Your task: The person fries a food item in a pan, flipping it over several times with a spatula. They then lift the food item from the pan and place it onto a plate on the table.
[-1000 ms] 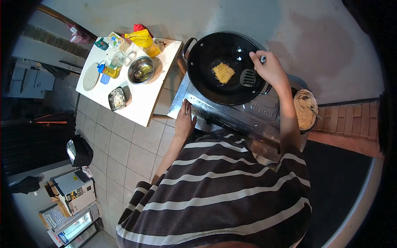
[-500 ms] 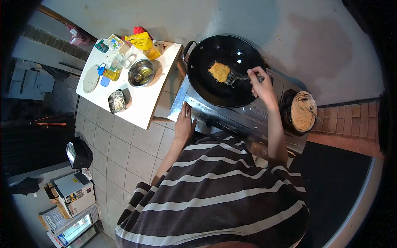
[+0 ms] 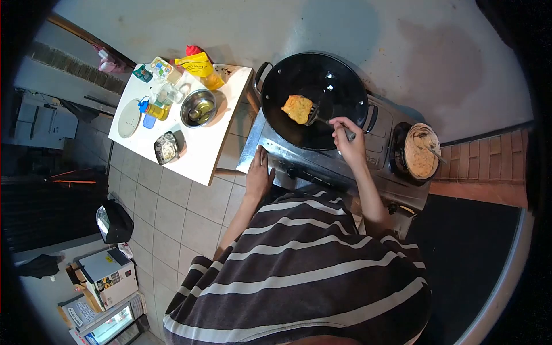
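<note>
My right hand is wrapped round the handle of a metal spatula, whose blade meets the right edge of a yellow-brown fried patty. The patty lies toward the left inside a large black wok on the steel stove. Resting on the stove's front left edge, my left hand lies flat with its fingers stretched out, holding nothing.
Right of the wok, a pot of orange-brown batter holds a spoon. A white table at the left carries a steel bowl, a small black dish, a plate, bottles and a yellow pouch.
My right hand and the spatula have moved left and nearer my body. The patty has shifted left and slightly down in the wok. My left hand stays on the stove edge.
</note>
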`<move>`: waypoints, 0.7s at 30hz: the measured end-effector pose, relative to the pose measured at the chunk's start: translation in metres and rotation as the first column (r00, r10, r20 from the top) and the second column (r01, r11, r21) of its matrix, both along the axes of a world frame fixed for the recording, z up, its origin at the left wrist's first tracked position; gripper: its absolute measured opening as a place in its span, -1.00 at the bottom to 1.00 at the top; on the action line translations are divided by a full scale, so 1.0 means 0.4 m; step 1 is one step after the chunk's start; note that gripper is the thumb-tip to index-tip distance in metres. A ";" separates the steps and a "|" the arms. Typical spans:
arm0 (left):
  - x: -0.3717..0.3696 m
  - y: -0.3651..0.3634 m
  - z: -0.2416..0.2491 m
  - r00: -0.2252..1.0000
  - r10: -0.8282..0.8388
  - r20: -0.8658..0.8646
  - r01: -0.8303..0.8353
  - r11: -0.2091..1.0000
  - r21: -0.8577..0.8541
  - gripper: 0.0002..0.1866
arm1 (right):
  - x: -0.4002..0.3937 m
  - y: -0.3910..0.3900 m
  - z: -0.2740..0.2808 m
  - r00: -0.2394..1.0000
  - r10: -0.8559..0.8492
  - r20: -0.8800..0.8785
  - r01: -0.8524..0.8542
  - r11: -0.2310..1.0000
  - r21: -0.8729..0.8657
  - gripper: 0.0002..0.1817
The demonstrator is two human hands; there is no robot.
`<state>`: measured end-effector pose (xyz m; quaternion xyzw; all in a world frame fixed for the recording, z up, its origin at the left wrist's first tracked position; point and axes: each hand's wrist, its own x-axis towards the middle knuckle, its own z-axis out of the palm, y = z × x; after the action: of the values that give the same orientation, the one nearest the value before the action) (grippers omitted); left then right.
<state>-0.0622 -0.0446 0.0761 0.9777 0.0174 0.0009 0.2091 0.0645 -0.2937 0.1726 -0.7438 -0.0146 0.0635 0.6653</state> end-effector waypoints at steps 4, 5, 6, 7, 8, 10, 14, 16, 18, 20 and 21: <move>0.006 0.011 0.011 0.999 -0.017 -0.027 0.017 1.000 -0.022 -0.25 | -0.049 -0.017 0.017 0.986 0.049 0.160 -0.023 0.987 -0.158 -0.85; 0.005 0.013 0.010 0.999 -0.021 -0.037 0.020 0.999 -0.043 -0.25 | -0.066 -0.020 0.030 0.986 0.061 0.152 -0.029 0.979 -0.203 -0.86; 0.002 0.016 0.008 0.999 -0.024 -0.042 0.022 0.999 -0.043 -0.25 | -0.078 -0.020 0.033 0.987 0.058 0.148 -0.027 0.979 -0.202 -0.86; 0.001 0.019 0.012 0.999 -0.029 -0.042 0.027 0.999 -0.042 -0.24 | -0.089 -0.018 0.036 0.960 0.072 0.270 -0.010 0.974 -0.224 -0.86; 0.001 0.020 0.013 0.998 -0.037 -0.043 0.035 0.998 -0.043 -0.23 | -0.102 -0.017 0.040 0.919 0.087 0.385 0.012 0.969 -0.246 -0.86; 0.000 0.030 0.023 0.997 -0.043 -0.066 0.034 0.992 -0.123 -0.22 | -0.131 -0.025 0.049 0.962 0.098 0.254 -0.033 0.968 -0.251 -0.87; -0.017 0.073 0.039 0.997 -0.052 -0.058 0.028 0.930 -0.366 -0.26 | -0.165 -0.027 0.053 0.912 0.191 0.364 -0.073 0.946 -0.314 -0.88; -0.037 0.088 0.057 0.999 -0.023 -0.047 0.003 0.929 -0.370 -0.28 | -0.178 -0.020 0.038 0.892 0.199 0.406 -0.058 0.941 -0.334 -0.89; -0.059 0.110 0.071 0.999 -0.001 -0.041 -0.014 0.930 -0.368 -0.29 | -0.193 -0.020 0.032 0.901 0.210 0.379 -0.065 0.930 -0.361 -0.89; -0.073 0.127 0.087 0.985 0.046 -0.164 -0.130 0.823 -0.553 -0.31 | -0.206 -0.017 0.022 0.905 0.209 0.371 -0.062 0.927 -0.370 -0.89; -0.084 0.132 0.094 0.977 0.080 -0.199 -0.179 0.815 -0.551 -0.37 | -0.211 -0.015 0.018 0.908 0.201 0.367 -0.057 0.928 -0.368 -0.89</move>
<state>-0.0957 0.0081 0.1136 0.8647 0.1010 -0.0714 0.4868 -0.0198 -0.2998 0.1797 -0.8443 -0.1881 -0.0430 0.4999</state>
